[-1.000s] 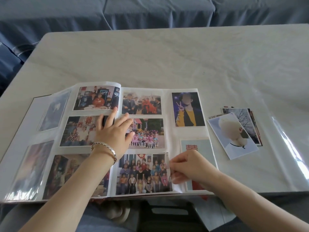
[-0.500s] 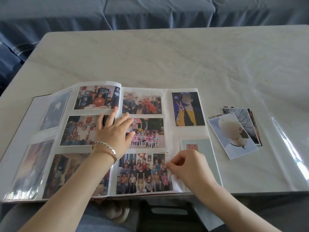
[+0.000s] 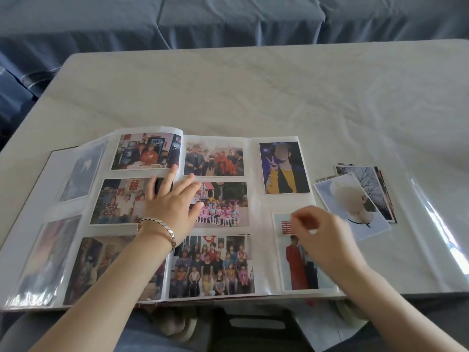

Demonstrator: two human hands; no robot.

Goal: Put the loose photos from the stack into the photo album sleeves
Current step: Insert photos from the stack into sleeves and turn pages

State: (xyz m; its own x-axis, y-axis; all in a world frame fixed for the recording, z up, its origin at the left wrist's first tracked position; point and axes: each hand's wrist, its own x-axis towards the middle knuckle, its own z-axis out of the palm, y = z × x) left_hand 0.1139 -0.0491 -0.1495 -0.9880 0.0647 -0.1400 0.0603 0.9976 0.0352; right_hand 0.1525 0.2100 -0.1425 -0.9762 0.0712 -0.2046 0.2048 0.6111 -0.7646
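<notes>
The photo album lies open at the table's near edge, its sleeves filled with prints. My left hand, with a metal bracelet on the wrist, presses flat on the middle of the album with its fingers spread. My right hand hovers blurred over the lower right sleeve, its fingers loosely curled with nothing in them. Under it sits a portrait photo with a figure in red, fully inside that sleeve. The stack of loose photos lies just right of the album, with a pale-haired portrait on top.
The pale table has a clear plastic cover with a glare strip at the right. Blue cloth-covered seating runs along the far side. The album's leftmost page curls up with glossy sleeves.
The photo with the red figure has slid up fully into the lower right sleeve. My right hand has let it go and moved up and to the right. My left hand has stayed put.
</notes>
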